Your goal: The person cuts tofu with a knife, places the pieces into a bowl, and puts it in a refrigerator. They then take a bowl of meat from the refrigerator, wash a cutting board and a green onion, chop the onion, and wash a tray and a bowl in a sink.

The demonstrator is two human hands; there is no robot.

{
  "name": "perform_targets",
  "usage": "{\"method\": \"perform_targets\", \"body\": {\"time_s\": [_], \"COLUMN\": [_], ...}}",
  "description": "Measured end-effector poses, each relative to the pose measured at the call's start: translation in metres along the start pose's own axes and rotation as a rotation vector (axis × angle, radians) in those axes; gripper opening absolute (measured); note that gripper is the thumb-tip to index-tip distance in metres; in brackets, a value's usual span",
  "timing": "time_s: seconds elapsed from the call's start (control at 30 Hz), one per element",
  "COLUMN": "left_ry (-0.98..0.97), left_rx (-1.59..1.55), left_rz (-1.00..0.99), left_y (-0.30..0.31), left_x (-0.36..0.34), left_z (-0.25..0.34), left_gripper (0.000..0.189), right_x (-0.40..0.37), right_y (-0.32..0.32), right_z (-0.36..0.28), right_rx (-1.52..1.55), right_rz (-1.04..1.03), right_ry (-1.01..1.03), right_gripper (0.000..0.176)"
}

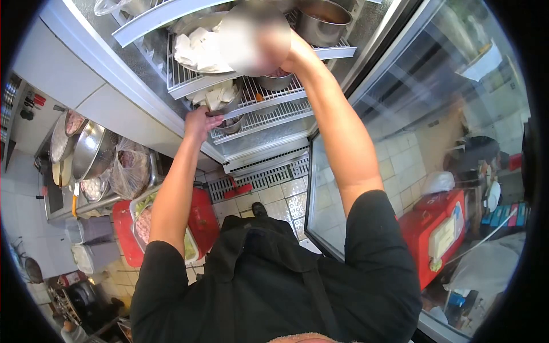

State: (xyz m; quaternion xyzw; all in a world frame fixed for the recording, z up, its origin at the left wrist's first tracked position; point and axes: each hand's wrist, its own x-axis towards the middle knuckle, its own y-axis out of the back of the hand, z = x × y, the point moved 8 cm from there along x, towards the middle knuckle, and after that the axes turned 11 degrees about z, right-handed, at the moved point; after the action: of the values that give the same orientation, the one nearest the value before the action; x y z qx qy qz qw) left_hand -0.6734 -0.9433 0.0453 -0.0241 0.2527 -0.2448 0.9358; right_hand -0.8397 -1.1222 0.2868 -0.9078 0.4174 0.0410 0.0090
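Metal bowl [227,108] of white chunks sits at the front of a wire shelf [269,111] in the open fridge. Left hand [198,122] is clenched at its rim; bowl or shelf wire, can't tell. Right hand [293,56] is up at the shelf above, fingers lost behind a blurred patch, so its grip is unreadable. Small steel bowl [275,82] just below it, contents unclear. Tray of white blocks [197,48] is half covered by the blur. Pot [323,23] cut off at the top. Glass door [366,171] stands open on the right.
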Motion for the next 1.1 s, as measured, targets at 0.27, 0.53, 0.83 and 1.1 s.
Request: {"method": "perform_targets", "body": {"time_s": [0.27, 0.53, 0.83, 1.1], "left_ry": [0.027, 0.020, 0.051, -0.013], "left_rx": [-0.021, -0.023, -0.148, -0.129], "left_rz": [0.088, 0.081, 0.050, 0.118], "left_y": [0.007, 0.007, 0.002, -0.001], "left_x": [0.032, 0.025, 0.000, 0.006], "left_z": [-0.005, -0.006, -0.005, -0.012], "left_gripper": [0.028, 0.029, 0.033, 0.031], "right_x": [0.074, 0.047, -0.031, 0.058], "right_y": [-0.071, -0.083, 0.012, -0.065], "right_z": [0.028, 0.028, 0.079, 0.129], "right_rx": [-0.704, 0.096, 0.206, -0.683], "right_rz": [-0.021, -0.137, -0.222, 0.546], "right_ry": [0.209, -0.177, 0.035, 1.023], "right_gripper": [0.022, 0.040, 0.024, 0.027]}}
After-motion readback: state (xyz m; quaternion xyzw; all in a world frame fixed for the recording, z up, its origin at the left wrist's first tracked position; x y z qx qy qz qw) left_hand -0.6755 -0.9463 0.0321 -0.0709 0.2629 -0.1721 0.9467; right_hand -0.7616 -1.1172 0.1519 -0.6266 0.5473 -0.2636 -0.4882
